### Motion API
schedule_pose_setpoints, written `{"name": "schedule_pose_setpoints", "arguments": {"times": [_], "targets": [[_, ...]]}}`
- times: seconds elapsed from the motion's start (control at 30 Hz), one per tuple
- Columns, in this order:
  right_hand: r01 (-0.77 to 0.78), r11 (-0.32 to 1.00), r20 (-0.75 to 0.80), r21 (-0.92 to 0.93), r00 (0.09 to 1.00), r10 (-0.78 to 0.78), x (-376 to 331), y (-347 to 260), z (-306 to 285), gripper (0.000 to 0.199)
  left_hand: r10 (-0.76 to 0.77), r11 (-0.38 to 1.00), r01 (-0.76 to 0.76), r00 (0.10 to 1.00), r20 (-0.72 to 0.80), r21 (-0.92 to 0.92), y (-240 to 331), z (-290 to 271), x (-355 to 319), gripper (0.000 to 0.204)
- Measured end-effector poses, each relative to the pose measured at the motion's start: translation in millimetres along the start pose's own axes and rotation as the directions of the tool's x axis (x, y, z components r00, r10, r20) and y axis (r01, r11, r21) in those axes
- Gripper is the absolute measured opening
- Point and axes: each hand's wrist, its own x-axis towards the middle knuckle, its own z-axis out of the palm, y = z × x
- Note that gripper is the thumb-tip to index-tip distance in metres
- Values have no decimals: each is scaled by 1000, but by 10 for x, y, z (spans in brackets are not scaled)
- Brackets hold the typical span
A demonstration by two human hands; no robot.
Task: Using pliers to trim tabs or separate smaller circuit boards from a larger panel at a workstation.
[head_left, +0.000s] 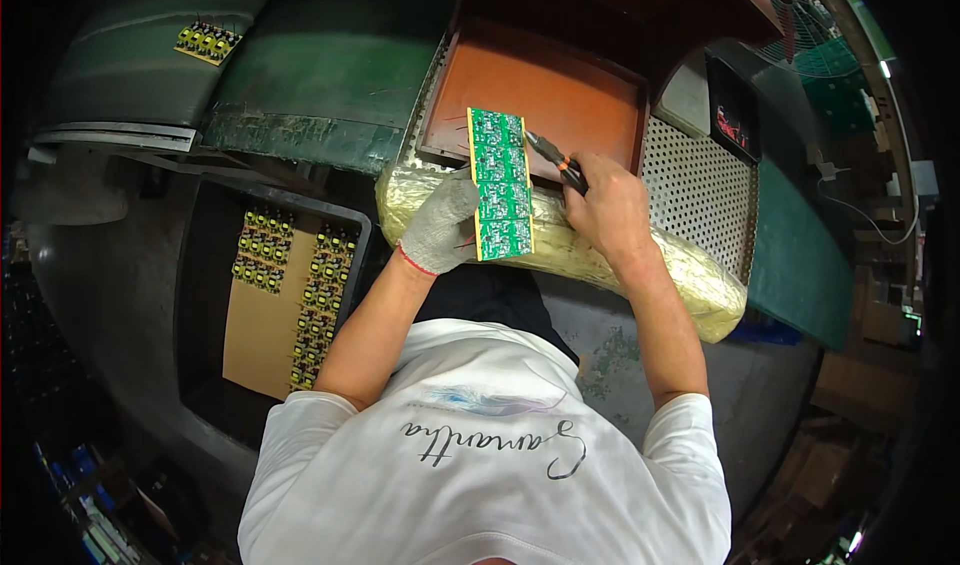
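My left hand [441,227], in a grey knit glove with a red cuff edge, grips a long green circuit board panel [501,187] by its left side. The panel's solder side faces up, and thin wires poke out past its left edge. Bare and closed, my right hand [608,205] holds a pair of cutting pliers [557,162] with dark and orange handles. The tips of the pliers lie at the panel's upper right edge; whether the jaws touch it I cannot tell. Fingers beneath the panel are hidden.
Before me lies an orange tray [545,90], with a padded yellowish roll [690,280] along its near side. A black bin [190,295] at left holds several populated boards [318,310] on cardboard. Another board [207,42] rests on the green conveyor [330,55]. A perforated metal plate [697,180] lies right.
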Motion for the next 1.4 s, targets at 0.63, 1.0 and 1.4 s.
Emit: {"name": "schedule_pose_setpoints", "arguments": {"times": [0.63,1.0,1.4], "targets": [[-28,996,3,-81,1000,29,103,-120,-59,24,-73,997,74,997,30,-28,94,56,-21,55],[-36,998,-23,-59,999,35,104,-63,-34,29,-77,996,79,996,51,-40,64,-11,-50,72],[-29,999,7,-42,1000,29,182,60,-69,27,-73,991,80,995,73,-106,42,-61,-39,63]]}}
